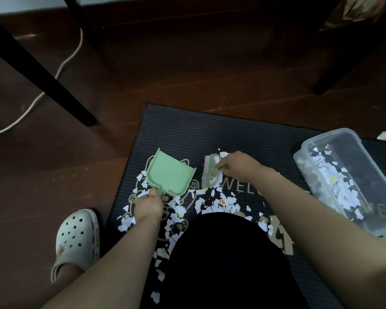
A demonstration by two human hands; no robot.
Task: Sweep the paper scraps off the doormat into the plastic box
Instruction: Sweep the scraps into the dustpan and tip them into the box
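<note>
The left hand (148, 206) is holding a flat, pale green plastic dustpan (169, 172) by its short handle, grip clamped around it. The right hand (239, 163) is clamping its grip on a small loop-handled brush (210, 172) just beside the pan. Torn, jagged paper scraps (210, 205) are lying scattered on the ribbed dark doormat (198, 130). More are sitting in the clear rectangular plastic box (334, 133) at its right edge.

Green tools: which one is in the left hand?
The dustpan: the left hand grips its short handle. The brush, with a loop handle, is in the right hand.
</note>
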